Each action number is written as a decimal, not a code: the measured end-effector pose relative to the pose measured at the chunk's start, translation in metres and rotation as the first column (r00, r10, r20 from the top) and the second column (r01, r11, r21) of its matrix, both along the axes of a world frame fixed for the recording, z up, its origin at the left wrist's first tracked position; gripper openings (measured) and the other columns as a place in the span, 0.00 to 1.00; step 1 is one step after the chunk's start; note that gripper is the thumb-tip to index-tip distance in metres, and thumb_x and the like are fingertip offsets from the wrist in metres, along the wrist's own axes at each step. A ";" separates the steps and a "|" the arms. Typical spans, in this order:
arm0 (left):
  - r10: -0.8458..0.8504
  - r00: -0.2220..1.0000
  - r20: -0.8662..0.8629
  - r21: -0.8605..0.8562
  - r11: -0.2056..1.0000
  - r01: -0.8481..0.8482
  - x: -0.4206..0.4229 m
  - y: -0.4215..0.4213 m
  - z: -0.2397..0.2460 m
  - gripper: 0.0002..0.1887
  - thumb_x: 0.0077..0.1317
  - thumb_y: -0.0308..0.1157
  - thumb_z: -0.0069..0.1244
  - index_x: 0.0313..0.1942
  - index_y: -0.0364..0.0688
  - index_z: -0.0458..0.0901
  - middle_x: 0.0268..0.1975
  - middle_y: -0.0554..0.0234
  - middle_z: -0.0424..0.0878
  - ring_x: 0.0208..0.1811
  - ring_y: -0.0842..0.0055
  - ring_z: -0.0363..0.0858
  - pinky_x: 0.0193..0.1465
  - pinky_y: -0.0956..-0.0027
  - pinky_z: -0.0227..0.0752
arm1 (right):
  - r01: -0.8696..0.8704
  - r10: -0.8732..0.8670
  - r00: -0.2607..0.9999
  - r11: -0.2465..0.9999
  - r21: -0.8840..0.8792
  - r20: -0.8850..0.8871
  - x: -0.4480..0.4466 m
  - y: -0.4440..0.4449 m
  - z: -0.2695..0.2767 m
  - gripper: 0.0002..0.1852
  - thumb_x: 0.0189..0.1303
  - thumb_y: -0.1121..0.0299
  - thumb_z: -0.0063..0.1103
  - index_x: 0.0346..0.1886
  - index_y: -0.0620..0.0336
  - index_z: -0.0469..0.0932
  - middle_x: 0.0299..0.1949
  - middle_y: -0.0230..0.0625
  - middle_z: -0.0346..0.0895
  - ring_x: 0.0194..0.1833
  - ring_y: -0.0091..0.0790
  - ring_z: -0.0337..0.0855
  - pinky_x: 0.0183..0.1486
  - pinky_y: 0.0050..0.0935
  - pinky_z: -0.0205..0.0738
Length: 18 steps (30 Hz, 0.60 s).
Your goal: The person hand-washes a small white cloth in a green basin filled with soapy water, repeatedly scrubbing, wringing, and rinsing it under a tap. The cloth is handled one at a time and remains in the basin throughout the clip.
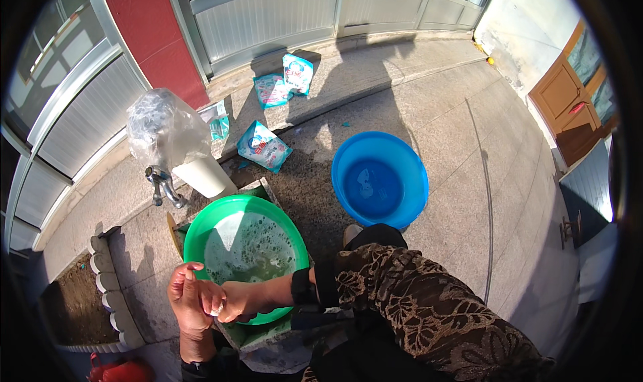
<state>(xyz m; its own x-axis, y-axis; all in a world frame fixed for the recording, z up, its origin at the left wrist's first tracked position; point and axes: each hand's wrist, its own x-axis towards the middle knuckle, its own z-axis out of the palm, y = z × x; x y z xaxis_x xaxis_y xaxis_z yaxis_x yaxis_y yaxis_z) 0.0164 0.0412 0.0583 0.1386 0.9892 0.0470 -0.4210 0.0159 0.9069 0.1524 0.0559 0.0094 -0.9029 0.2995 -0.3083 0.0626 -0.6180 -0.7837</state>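
My left hand [190, 297] and my right hand [238, 300] meet over the near left rim of a green plastic basin [296, 226]. The left hand's thumb points up, and its fingers bend against the right hand. My right hand is curled, its fingers mostly hidden. A small white bit [217, 309], foam or cloth, shows where the hands touch; I cannot tell whether either grips something. Soapy water [251, 246] with white suds fills much of the basin, which rests on a green-sided stone sink [241, 339].
A blue plastic basin [409, 176] with a little water stands right of the sink. Behind are a chrome tap [161, 186], a white bucket [206, 176], plastic wrapping [166, 121] and several detergent bags [263, 146]. A scalloped planter edge [108, 286] lies left; a hose [485, 181] runs right.
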 end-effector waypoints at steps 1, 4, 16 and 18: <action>0.048 0.998 -0.028 -0.024 0.998 -0.049 0.000 0.001 -0.003 0.13 0.77 0.37 0.37 0.45 0.37 0.74 0.08 0.70 0.60 0.06 0.80 0.56 0.14 0.70 0.61 | 0.007 -0.009 0.999 0.999 0.048 0.044 -0.004 0.001 -0.006 0.08 0.50 0.74 0.59 0.29 0.52 0.70 0.18 0.25 0.65 0.16 0.24 0.64 0.18 0.27 0.54; 0.166 0.982 -0.095 -0.067 0.983 -0.172 0.001 0.004 -0.010 0.12 0.77 0.36 0.38 0.42 0.38 0.74 0.08 0.72 0.58 0.06 0.83 0.54 0.13 0.72 0.58 | 0.166 -0.190 0.981 0.717 0.677 -0.039 -0.023 0.004 -0.026 0.07 0.48 0.75 0.57 0.31 0.55 0.70 0.23 0.31 0.73 0.23 0.35 0.75 0.25 0.35 0.66; 0.310 0.942 -0.126 -0.114 0.939 -0.324 0.000 0.015 -0.031 0.10 0.76 0.33 0.39 0.40 0.37 0.74 0.10 0.72 0.58 0.08 0.85 0.54 0.13 0.73 0.58 | -0.004 -0.368 0.912 0.436 0.900 0.182 -0.044 0.007 -0.046 0.07 0.56 0.66 0.51 0.35 0.57 0.74 0.34 0.39 0.80 0.40 0.47 0.82 0.42 0.40 0.76; 0.318 0.939 -0.131 -0.119 0.935 -0.333 -0.001 0.015 -0.032 0.10 0.76 0.33 0.39 0.39 0.38 0.74 0.10 0.72 0.58 0.08 0.85 0.54 0.13 0.73 0.58 | -0.057 -0.378 0.907 0.326 0.943 0.186 -0.047 0.006 -0.046 0.07 0.57 0.66 0.50 0.33 0.57 0.74 0.33 0.40 0.80 0.38 0.47 0.82 0.40 0.40 0.77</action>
<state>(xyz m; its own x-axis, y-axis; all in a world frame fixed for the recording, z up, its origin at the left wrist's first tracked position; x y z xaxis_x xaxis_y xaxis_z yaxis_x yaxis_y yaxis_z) 0.0158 0.0566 0.0259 -0.1955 0.9766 -0.0897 -0.3234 0.0222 0.9460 0.1058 0.0621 -0.0371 -0.7075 0.7061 0.0302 0.4191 0.4535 -0.7866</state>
